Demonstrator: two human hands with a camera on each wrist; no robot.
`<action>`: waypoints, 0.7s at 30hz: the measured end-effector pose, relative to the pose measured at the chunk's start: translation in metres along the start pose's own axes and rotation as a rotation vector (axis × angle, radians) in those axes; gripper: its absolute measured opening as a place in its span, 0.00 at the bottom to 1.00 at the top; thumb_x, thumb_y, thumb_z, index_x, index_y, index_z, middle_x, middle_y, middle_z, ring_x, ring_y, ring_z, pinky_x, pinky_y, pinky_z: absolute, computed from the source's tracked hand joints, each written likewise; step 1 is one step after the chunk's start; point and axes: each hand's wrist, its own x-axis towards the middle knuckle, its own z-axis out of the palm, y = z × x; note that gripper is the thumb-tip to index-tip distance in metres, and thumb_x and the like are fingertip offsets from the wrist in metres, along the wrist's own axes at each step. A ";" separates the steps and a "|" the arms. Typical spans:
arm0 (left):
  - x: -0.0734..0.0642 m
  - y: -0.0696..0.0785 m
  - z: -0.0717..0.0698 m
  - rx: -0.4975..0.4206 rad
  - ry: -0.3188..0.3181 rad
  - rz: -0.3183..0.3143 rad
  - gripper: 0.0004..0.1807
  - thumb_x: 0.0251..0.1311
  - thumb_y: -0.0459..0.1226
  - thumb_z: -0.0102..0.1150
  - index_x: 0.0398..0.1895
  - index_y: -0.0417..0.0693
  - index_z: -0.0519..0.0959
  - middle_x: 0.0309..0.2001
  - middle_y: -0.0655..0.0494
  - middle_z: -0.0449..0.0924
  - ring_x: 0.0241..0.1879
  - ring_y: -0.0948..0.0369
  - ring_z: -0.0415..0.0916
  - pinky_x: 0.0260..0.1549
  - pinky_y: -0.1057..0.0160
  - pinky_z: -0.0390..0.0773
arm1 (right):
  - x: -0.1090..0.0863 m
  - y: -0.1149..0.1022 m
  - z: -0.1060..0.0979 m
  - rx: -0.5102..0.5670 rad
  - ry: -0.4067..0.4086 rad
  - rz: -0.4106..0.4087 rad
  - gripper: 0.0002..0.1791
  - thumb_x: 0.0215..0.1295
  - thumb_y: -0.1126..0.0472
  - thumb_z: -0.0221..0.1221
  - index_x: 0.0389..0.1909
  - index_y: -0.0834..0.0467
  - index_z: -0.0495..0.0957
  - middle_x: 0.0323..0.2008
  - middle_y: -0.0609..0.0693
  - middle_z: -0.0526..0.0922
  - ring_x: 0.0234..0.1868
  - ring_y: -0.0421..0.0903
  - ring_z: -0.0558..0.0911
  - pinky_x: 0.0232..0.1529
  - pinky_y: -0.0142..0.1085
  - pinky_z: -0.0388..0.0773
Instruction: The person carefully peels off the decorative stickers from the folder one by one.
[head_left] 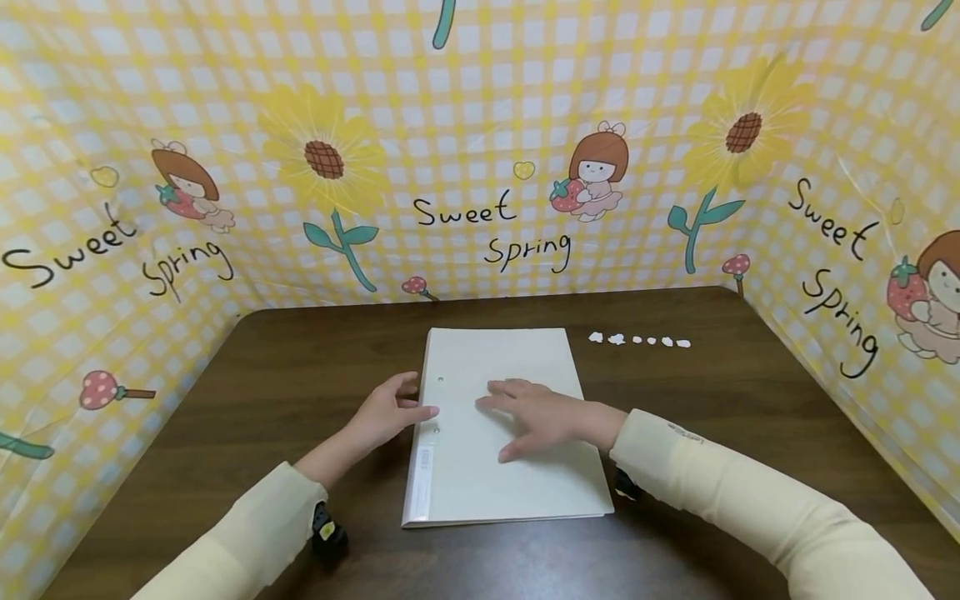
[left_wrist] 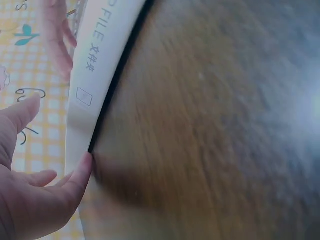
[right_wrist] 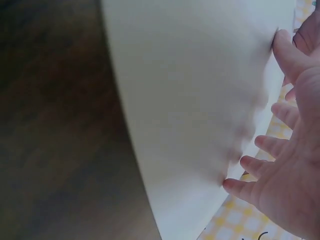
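A closed white file folder (head_left: 517, 350) lies on the table, its spine on the left. On the spine, the left wrist view shows printed lettering with the word FILE (left_wrist: 100, 37). My left hand (head_left: 385, 412) is beside the spine, fingertips at its lower edge and thumb raised over the cover's side. My right hand (head_left: 543, 417) spreads its straight fingers over the middle of the cover. In the right wrist view, fingertips (right_wrist: 232, 185) of that hand come right at the white surface.
Several small white pieces (head_left: 651, 340) lie in a row on the brown table (head_left: 315, 350), to the right of the folder's far end. A yellow checked cloth (head_left: 450, 125) with printed flowers stands around the back and sides.
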 end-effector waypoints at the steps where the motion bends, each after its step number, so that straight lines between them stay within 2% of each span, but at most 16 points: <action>1: 0.001 0.000 0.000 -0.022 0.004 -0.010 0.42 0.58 0.45 0.68 0.71 0.37 0.60 0.62 0.36 0.68 0.58 0.45 0.70 0.52 0.48 0.74 | 0.001 0.000 0.000 -0.007 -0.008 -0.003 0.46 0.58 0.35 0.63 0.75 0.45 0.57 0.75 0.54 0.52 0.74 0.55 0.51 0.70 0.52 0.49; 7: 0.005 -0.003 0.001 -0.103 0.022 -0.042 0.40 0.59 0.42 0.68 0.70 0.37 0.62 0.61 0.35 0.69 0.59 0.43 0.69 0.53 0.48 0.74 | 0.001 -0.004 0.000 -0.006 -0.034 -0.006 0.46 0.58 0.37 0.63 0.74 0.48 0.59 0.75 0.55 0.53 0.74 0.58 0.51 0.70 0.53 0.48; 16: 0.009 -0.002 0.002 -0.168 0.063 -0.064 0.34 0.59 0.35 0.66 0.67 0.36 0.64 0.58 0.35 0.72 0.57 0.45 0.71 0.54 0.48 0.73 | 0.002 -0.005 0.000 -0.035 -0.030 -0.006 0.46 0.56 0.37 0.65 0.73 0.49 0.61 0.74 0.55 0.55 0.73 0.58 0.52 0.70 0.50 0.48; 21: 0.008 -0.002 0.002 -0.231 0.077 -0.127 0.35 0.59 0.34 0.66 0.68 0.36 0.63 0.55 0.36 0.75 0.54 0.46 0.74 0.55 0.48 0.72 | 0.002 -0.006 -0.001 -0.001 -0.037 0.004 0.46 0.56 0.37 0.65 0.73 0.48 0.61 0.74 0.55 0.55 0.74 0.58 0.52 0.70 0.50 0.48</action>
